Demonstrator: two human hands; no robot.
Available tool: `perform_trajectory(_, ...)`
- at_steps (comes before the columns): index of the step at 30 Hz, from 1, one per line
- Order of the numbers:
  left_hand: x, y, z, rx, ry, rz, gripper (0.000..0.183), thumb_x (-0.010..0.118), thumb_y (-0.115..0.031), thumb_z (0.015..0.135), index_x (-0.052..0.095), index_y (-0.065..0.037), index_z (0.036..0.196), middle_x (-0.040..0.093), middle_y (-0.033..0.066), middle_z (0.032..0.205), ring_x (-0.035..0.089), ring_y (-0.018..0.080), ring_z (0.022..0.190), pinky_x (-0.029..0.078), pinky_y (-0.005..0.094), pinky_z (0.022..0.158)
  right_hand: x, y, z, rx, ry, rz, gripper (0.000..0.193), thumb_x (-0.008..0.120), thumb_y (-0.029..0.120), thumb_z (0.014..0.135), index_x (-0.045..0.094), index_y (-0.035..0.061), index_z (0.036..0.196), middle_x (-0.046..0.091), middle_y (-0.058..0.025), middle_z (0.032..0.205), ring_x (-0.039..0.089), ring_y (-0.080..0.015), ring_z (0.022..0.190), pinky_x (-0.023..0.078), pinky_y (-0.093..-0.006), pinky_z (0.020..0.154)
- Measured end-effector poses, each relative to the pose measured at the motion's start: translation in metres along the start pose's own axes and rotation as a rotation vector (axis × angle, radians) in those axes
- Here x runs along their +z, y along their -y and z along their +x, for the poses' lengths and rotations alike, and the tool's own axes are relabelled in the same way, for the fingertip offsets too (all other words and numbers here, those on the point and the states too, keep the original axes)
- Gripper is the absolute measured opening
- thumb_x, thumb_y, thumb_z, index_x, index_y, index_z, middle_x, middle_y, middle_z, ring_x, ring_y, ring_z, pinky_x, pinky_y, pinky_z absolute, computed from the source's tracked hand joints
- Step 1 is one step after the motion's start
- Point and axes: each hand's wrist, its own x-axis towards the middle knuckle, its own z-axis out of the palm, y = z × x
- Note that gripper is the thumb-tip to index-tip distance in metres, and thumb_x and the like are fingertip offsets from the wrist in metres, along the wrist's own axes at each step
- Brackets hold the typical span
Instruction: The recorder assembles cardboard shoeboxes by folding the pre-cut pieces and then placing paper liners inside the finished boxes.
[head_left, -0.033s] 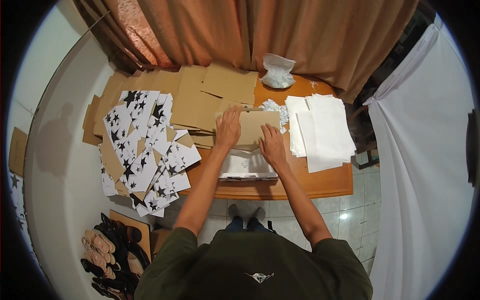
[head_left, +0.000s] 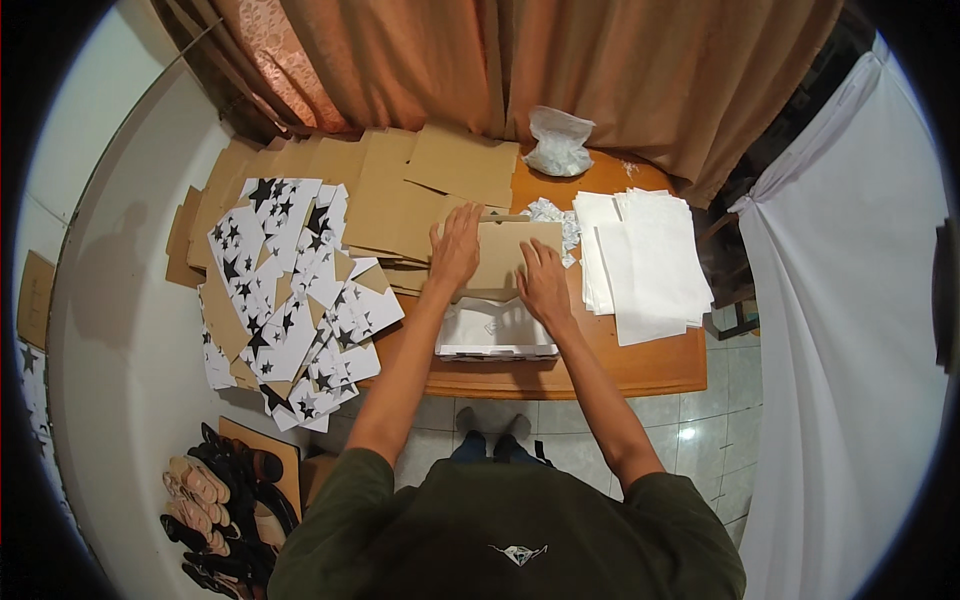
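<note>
A small cardboard box lies near the table's front edge, its white-lined tray [head_left: 480,326] toward me and its brown lid [head_left: 508,262] folded back on the far side. My left hand [head_left: 456,246] lies on the left part of the lid, fingers stretched toward its far edge. On the lid's right part rests my right hand [head_left: 544,284], fingers apart and its wrist above the tray's right side. Inside the tray is a small pale piece [head_left: 491,327] that I cannot make out. Neither hand is closed around anything.
White star-printed card pieces [head_left: 290,300] are heaped at the left, before stacked brown cardboard sheets [head_left: 385,205]. White paper sheets [head_left: 650,260] lie at the right. Crumpled paper [head_left: 545,212] and a filled plastic bag [head_left: 559,145] sit behind the box. Shoes [head_left: 215,500] stand lower left.
Both hands have shifted slightly toward the far side with the lid, and a little more of the tray's inside shows. The heaps around it have not moved.
</note>
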Motion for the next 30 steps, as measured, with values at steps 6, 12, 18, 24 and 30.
perform_trajectory(6,0.016,0.038,0.039,-0.199,0.658,0.097,0.069,0.069,-0.016,0.087,0.040,-0.018,0.150,0.059,0.0105,0.138,0.052,0.0283,0.133,0.024,0.0689,0.109,0.044,-0.016,0.060,0.072,0.123,-0.187,0.073,0.077,0.020,0.082,0.043,0.0080,0.146,0.043,-0.0212,0.150,0.042,-0.0404,0.136,0.030,-0.0648,0.111)
perform_trajectory(12,0.018,0.070,0.027,-0.023,0.321,-0.002,0.061,0.079,-0.020,0.079,0.053,-0.018,0.134,0.064,0.0061,0.118,0.059,0.0256,0.117,0.030,0.0585,0.100,0.040,-0.013,0.097,0.105,0.219,-0.261,0.069,0.077,0.028,0.083,0.047,0.0164,0.145,0.055,-0.0143,0.138,0.052,-0.0345,0.127,0.027,-0.0710,0.108)
perform_trajectory(18,-0.023,0.041,0.004,0.027,0.299,-0.053,0.033,0.077,-0.021,0.083,0.066,-0.015,0.113,0.064,0.0069,0.105,0.060,0.0266,0.110,0.040,0.0452,0.093,0.001,0.002,0.078,0.006,0.099,-0.125,0.030,0.067,0.032,0.094,0.067,0.0130,0.117,0.066,-0.0087,0.108,0.064,-0.0279,0.103,0.036,-0.0573,0.102)
perform_trajectory(24,-0.061,-0.001,-0.064,0.051,0.242,-0.220,0.025,0.068,-0.027,0.093,0.068,-0.012,0.113,0.068,0.0065,0.107,0.062,0.0275,0.108,0.041,0.0443,0.093,-0.029,0.030,0.002,-0.105,0.146,-0.063,0.027,0.067,0.032,0.094,0.068,0.0130,0.113,0.065,-0.0062,0.106,0.061,-0.0261,0.106,0.036,-0.0515,0.102)
perform_trajectory(30,-0.066,-0.008,-0.117,0.094,0.252,-0.295,0.027,0.070,-0.026,0.091,0.069,-0.010,0.113,0.068,0.0053,0.111,0.061,0.0245,0.111,0.039,0.0458,0.098,-0.034,0.040,-0.062,-0.076,0.273,0.086,0.027,0.071,0.024,0.089,0.067,0.0137,0.114,0.065,-0.0059,0.114,0.057,-0.0266,0.112,0.037,-0.0489,0.101)
